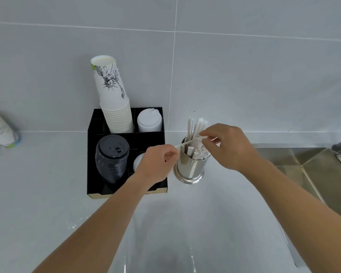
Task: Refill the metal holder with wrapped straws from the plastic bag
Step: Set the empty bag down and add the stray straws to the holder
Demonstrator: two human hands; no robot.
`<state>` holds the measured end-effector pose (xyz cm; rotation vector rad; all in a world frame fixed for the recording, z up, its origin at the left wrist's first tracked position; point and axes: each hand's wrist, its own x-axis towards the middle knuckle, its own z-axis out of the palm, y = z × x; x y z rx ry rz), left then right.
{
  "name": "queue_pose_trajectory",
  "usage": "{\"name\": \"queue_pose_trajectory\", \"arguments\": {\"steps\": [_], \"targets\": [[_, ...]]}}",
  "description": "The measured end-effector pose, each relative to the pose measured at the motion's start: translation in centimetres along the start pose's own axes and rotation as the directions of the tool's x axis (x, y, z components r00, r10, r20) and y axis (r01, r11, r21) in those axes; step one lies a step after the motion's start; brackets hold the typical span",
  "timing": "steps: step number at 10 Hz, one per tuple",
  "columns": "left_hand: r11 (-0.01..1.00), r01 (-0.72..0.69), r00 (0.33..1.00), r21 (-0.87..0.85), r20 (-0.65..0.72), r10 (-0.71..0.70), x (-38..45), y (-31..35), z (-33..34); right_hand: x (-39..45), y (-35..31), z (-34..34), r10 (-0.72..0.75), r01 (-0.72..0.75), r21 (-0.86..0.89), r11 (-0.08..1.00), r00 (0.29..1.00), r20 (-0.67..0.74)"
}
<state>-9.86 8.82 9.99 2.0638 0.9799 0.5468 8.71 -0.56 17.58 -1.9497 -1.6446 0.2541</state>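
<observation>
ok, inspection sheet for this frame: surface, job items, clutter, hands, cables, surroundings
Surface: pale counter, small white flecks near the left forearm.
Job's things: metal holder upright, partly filled with wrapped straws; one straw held across its rim. Plastic bag: nothing seen.
Clutter: black organizer with cup stack, white lids, black lids.
Hands: left hand and right hand both pinch the straw.
Cables: nothing seen.
Surroundings: tiled wall; steel sink at right.

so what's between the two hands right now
In the head view, one wrapped straw spans the gap, the left hand pinching one end and the right hand the other, above the metal holder.
</observation>
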Motion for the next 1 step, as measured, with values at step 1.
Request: {"name": "queue_pose_trajectory", "arguments": {"steps": [1], "targets": [[1.000, 0.019, 1.000, 0.010, -0.006, -0.019, -1.54, -0.69, -0.33, -1.03, -0.69, -0.15, 0.059, -0.057, 0.029, 0.998, 0.997, -0.045]]}}
